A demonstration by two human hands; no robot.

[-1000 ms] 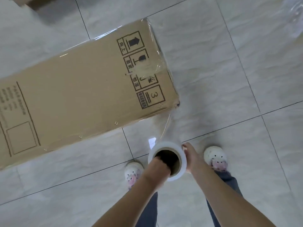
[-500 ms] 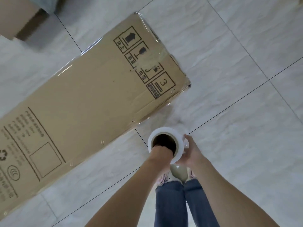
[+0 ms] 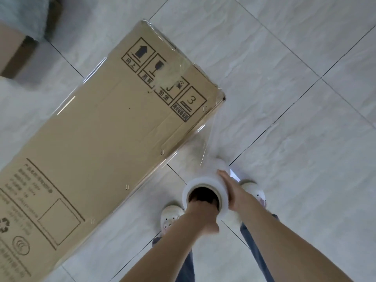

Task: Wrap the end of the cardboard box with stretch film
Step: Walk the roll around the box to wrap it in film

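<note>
Cardboard corner, far left: part of a second box (image 3: pixel 14 55) at the upper left edge, with something pale grey and blurred above it.
Cardboard box: the long cardboard box (image 3: pixel 97 143) lies flat on the floor, running from the lower left up to its printed end at centre, with handling symbols and a "3" near that end.
Film on the box: clear film shines along the box edges and over the end corner.
Film sheet: a stretch of stretch film (image 3: pixel 207 137) runs from the box's near end corner down to the roll.
Roll: the film roll (image 3: pixel 204 195) is held just off the box's end, core facing the camera.
Left hand: the left hand (image 3: pixel 203 212) has its fingers pushed inside the core, gripping the roll from within.
Right hand: the right hand (image 3: pixel 232 192) lies flat against the roll's outer side, fingers extended, pressing rather than clasping.
Floor: pale marbled tiles (image 3: pixel 305 139) with dark grout lines.
Feet: white shoes (image 3: pixel 169 218) and blue trouser legs below the roll.
</note>
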